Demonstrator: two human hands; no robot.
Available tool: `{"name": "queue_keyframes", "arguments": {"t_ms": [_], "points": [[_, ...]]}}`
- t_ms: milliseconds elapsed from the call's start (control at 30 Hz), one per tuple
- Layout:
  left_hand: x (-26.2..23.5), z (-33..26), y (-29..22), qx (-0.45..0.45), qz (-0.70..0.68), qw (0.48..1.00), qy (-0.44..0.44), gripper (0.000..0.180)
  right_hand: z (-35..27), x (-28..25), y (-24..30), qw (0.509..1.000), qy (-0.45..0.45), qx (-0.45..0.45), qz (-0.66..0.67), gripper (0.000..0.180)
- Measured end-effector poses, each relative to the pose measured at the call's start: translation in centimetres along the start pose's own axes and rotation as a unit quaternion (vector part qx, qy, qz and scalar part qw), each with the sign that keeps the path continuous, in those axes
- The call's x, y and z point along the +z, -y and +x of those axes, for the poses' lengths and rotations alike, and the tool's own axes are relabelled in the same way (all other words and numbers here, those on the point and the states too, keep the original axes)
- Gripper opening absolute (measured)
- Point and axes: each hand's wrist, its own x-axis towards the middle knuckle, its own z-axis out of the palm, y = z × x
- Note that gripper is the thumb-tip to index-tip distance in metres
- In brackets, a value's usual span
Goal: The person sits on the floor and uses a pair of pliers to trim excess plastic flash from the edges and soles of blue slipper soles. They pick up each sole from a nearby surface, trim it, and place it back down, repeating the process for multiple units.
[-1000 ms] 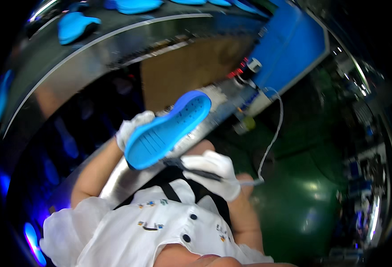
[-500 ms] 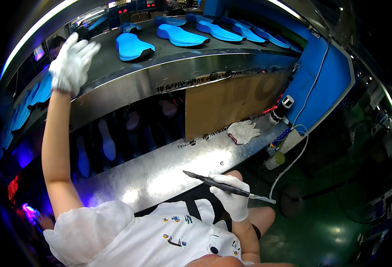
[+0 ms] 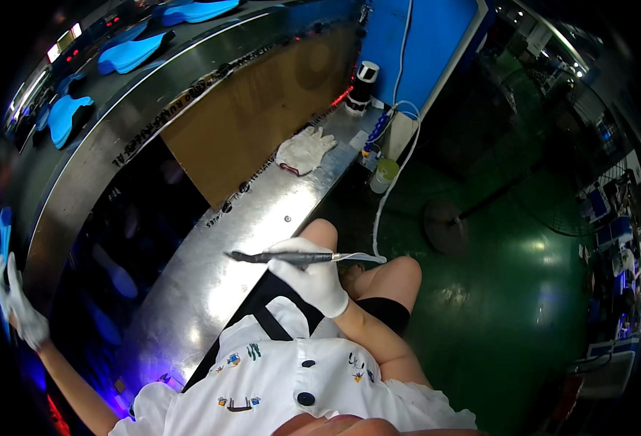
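Head view: the right hand (image 3: 313, 280) grips a black tool (image 3: 284, 258) by the bench (image 3: 211, 272)'s near edge, clear room beyond. Fingers spread, the left hand (image 3: 22, 309) has swung farther left.

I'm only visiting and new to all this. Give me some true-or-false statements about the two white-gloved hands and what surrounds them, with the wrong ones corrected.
1. The white-gloved right hand holds a slim black pen-shaped tool. True.
2. The white-gloved left hand grips that same tool. False: it is open, out at the far left.
3. A loose off-white cloth glove lies on the shiny metal ledge. True.
4. The bright blue shoe-shaped pieces at the upper left lie on the green floor. False: they lie on a dark belt.
5. The large upright cardboard panel is white. False: it is brown.
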Motion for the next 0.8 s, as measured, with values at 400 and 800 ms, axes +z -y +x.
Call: {"name": "queue_keyframes", "arguments": {"t_ms": [400, 800], "points": [[23.2, -22.8, -18.7, 0.074, -0.339, 0.905, 0.248, 0.019, -1.8, -2.6, -3.2, 0.963, -0.243, 0.114, 0.018, 0.019], [33.6, -20.9, -17.9, -0.695, -0.635, 0.112, 0.318, 0.089, 5.4, -2.8, -10.4, 0.955, -0.197, 0.106, -0.193, 0.019]]}}
